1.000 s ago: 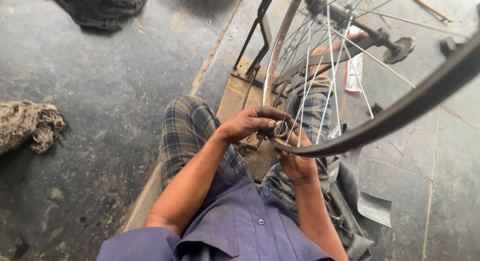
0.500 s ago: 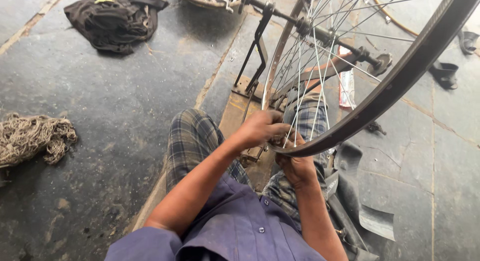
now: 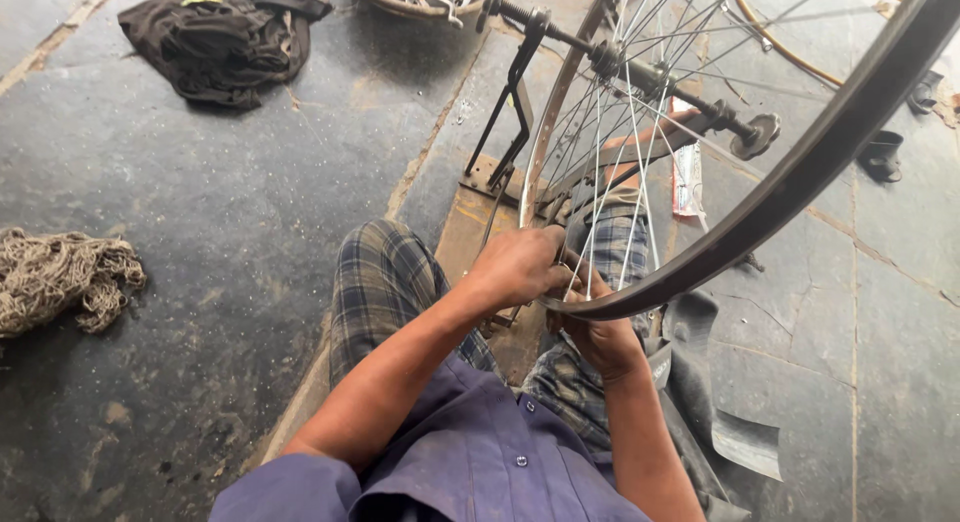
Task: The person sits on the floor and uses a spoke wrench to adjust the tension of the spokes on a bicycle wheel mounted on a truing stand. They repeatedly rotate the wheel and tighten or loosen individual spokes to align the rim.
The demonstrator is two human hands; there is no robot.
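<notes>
A spoked bicycle wheel with a dark rim (image 3: 800, 177) is mounted by its axle (image 3: 640, 77) on a black metal stand (image 3: 510, 112) in front of me. My left hand (image 3: 518, 267) is curled closed at the near edge of the rim, where the spokes meet it. What its fingers pinch is hidden. My right hand (image 3: 603, 340) grips the same stretch of rim from below, touching the left. I sit on the floor in checked trousers (image 3: 385, 282) and a blue shirt.
A dark heap of cloth (image 3: 215, 37) lies at the far left, and a tangle of rope netting (image 3: 60, 277) at the left edge. A black rubber strip (image 3: 700, 382) lies by my right leg. A second rim (image 3: 780, 42) lies beyond.
Both hands stay on the same stretch of rim. The view has tilted up, so more of the stand, axle and far floor shows.
</notes>
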